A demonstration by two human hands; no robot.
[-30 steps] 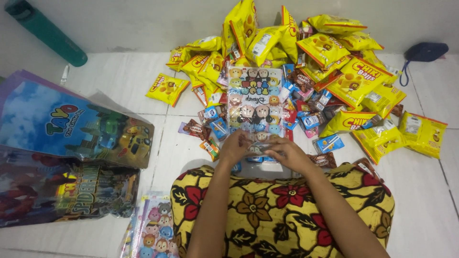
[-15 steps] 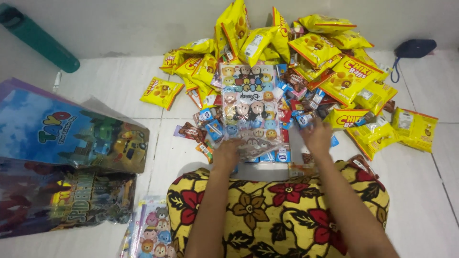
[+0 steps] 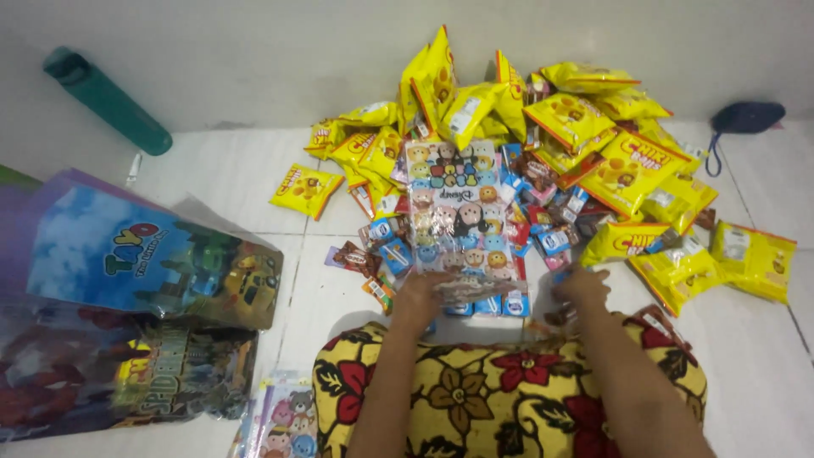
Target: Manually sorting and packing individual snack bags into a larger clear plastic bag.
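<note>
— Where's the cartoon-print bag [image 3: 455, 222]?
— Flat on the floor [image 3: 254, 161], its near edge pinched in the left grip [image 3: 421, 297].
— And the right grip [image 3: 582, 287]?
— Off the bag, just beside it — fingers curled over small snack packets [image 3: 553, 241]; whether they're clamped on one, I can't tell.

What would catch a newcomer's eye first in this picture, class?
The heap of yellow snack packets against the far wall stands out first. In front of it, the left hand holds a cartoon-printed bag, while the right hand reaches into small sweets. Colourful bags lie at left.
</note>
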